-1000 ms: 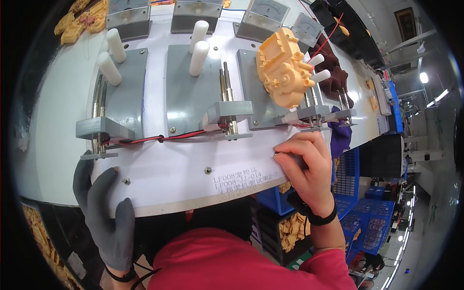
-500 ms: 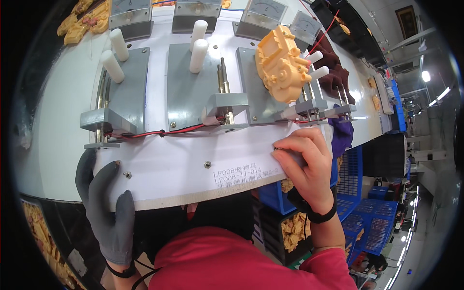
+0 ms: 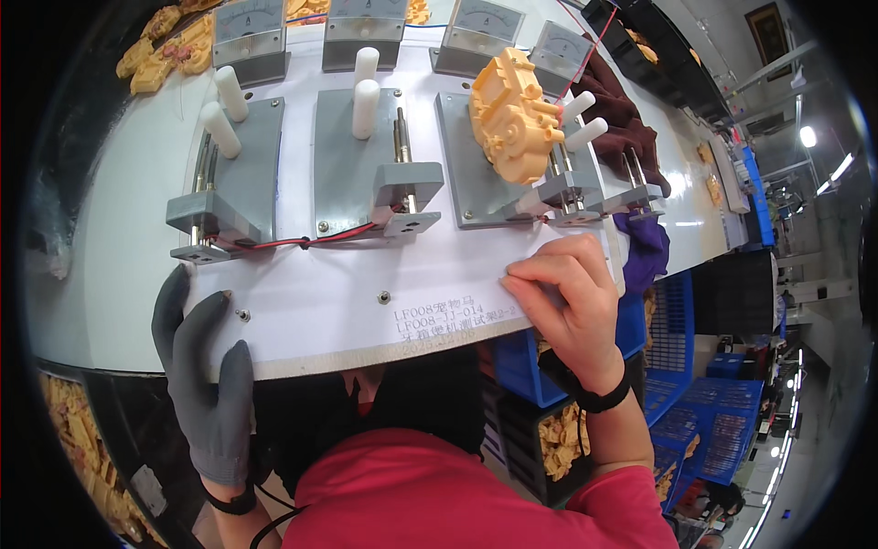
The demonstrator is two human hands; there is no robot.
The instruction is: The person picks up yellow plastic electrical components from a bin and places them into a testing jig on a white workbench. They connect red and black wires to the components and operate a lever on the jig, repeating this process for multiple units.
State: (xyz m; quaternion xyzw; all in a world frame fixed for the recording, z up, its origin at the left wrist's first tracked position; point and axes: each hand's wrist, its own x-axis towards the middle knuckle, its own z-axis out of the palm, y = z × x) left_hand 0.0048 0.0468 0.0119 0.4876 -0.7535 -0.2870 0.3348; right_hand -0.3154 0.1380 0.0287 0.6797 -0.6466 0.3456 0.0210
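My left hand, in a grey glove, rests on the near left edge of a white board, fingers apart and holding nothing. A small metal toggle switch stands beside its fingers. A second toggle switch sits mid-board. My bare right hand pinches thumb and forefinger at the board's right, where a like switch is mostly hidden by the fingertips. Beyond it, a yellow-orange plastic gearbox-like housing sits tilted on the right grey fixture, against its white pegs and metal pins.
Two more grey fixtures, the left and middle, carry white pegs and pins. Red-black wires link them. Analogue meters line the back. Yellow parts, brown cloth, purple cloth and blue crates surround the board.
The view has shifted slightly, so the board and fixtures sit a little differently in it. Both hands keep nearly the same pose, and the yellow housing stays on its fixture.
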